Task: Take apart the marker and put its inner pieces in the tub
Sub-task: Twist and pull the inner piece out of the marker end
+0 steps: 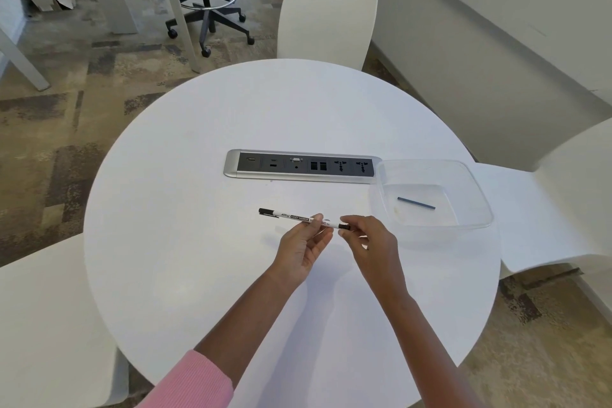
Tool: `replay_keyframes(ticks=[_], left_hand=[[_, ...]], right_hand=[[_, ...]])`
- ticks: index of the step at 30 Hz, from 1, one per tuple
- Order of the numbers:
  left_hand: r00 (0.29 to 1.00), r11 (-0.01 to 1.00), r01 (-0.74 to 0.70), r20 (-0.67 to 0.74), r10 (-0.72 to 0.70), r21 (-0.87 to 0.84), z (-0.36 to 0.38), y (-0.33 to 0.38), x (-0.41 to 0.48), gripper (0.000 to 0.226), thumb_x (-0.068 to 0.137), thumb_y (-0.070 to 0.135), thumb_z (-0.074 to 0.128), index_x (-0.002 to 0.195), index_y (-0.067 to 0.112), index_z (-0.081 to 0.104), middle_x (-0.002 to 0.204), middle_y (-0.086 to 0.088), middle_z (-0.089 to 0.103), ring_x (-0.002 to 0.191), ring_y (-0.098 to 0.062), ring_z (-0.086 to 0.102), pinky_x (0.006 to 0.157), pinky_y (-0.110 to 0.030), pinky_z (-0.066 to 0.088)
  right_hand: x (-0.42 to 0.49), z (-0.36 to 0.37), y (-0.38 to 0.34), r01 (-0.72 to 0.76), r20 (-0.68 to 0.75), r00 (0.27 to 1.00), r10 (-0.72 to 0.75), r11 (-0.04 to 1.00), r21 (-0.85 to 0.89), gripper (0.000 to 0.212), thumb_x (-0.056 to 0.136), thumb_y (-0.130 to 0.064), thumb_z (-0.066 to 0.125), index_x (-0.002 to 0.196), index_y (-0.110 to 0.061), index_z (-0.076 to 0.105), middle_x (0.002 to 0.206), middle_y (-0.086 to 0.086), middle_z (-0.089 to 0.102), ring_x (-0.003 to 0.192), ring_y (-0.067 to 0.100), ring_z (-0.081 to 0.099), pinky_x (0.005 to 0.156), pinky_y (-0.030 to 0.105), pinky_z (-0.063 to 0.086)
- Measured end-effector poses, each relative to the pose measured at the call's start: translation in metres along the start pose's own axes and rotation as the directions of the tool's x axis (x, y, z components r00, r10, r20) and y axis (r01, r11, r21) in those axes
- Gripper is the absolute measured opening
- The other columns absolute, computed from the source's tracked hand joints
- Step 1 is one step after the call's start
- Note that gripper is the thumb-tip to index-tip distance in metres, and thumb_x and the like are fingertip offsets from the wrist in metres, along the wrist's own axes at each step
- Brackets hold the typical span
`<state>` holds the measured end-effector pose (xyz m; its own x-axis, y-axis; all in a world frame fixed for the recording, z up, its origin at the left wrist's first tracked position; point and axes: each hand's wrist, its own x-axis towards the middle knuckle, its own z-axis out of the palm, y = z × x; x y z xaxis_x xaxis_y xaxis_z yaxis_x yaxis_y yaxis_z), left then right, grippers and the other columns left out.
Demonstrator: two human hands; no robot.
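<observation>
Slanting slightly, slim white black-capped marker (294,217)

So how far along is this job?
Done: a dark blue stick lies in the tub. In hand: the left hand holds the marker while the right hand pinches its black end. Left: open it and move its inner pieces into the tub.

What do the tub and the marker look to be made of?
Tub: clear, glossy plastic by the look; the table and blue stick show through its walls. Marker: seemingly smooth white plastic barrel with printed lettering, black cap.
</observation>
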<state>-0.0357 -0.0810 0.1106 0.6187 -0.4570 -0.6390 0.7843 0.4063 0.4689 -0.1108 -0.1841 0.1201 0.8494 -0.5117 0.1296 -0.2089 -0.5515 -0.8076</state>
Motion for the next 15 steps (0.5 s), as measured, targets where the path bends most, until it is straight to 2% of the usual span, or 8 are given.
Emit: replay_keyframes(ticks=[4, 7, 10, 15], left_hand=[[1.0, 1.0, -0.028, 0.001, 0.028, 0.012, -0.0003, 0.0021, -0.0005, 0.008, 0.087, 0.004, 0.057, 0.081, 0.001, 0.062, 0.057, -0.003, 0.069, 0.054, -0.009, 0.068, 0.062, -0.019, 0.058], [0.999, 0.999, -0.039, 0.002, 0.039, 0.031, 0.0007, 0.0015, -0.0011, 0.009, 0.087, 0.004, 0.057, 0.081, 0.001, 0.062, 0.057, -0.003, 0.069, 0.055, -0.009, 0.068, 0.063, -0.019, 0.058], [0.999, 0.998, -0.05, 0.015, 0.05, 0.042, 0.0023, 0.0007, -0.0027, 0.012, 0.089, 0.004, 0.055, 0.08, 0.001, 0.062, 0.057, -0.003, 0.07, 0.055, -0.008, 0.068, 0.064, -0.018, 0.058], [0.997, 0.996, -0.066, 0.036, 0.064, 0.055, 0.0047, 0.0013, -0.0046, 0.013, 0.09, 0.004, 0.053, 0.081, 0.001, 0.062, 0.058, -0.003, 0.07, 0.055, -0.008, 0.067, 0.064, -0.018, 0.058]], right_hand=[[-0.0018, -0.0016, 0.0025, 0.094, -0.027, 0.995, -0.097, 0.989, -0.118, 0.013, 0.083, -0.001, 0.062, 0.095, -0.004, 0.066, 0.087, 0.011, 0.065, 0.079, 0.023, 0.063, 0.072, 0.031, 0.052], [-0.0006, -0.001, 0.0038, 0.15, -0.029, 0.987, -0.159, 0.97, -0.193, 0.009, 0.083, -0.001, 0.061, 0.09, -0.004, 0.066, 0.083, 0.011, 0.065, 0.076, 0.025, 0.062, 0.067, 0.025, 0.047], [0.0016, 0.0011, 0.0048, 0.169, -0.037, 0.983, -0.181, 0.961, -0.218, 0.007, 0.082, 0.0, 0.061, 0.085, -0.003, 0.066, 0.079, 0.011, 0.065, 0.072, 0.026, 0.061, 0.068, 0.021, 0.041], [0.0049, 0.0038, 0.0059, 0.178, -0.081, 0.977, -0.199, 0.96, -0.216, 0.007, 0.08, -0.002, 0.059, 0.08, -0.004, 0.066, 0.074, 0.01, 0.064, 0.067, 0.025, 0.06, 0.065, 0.024, 0.043]])
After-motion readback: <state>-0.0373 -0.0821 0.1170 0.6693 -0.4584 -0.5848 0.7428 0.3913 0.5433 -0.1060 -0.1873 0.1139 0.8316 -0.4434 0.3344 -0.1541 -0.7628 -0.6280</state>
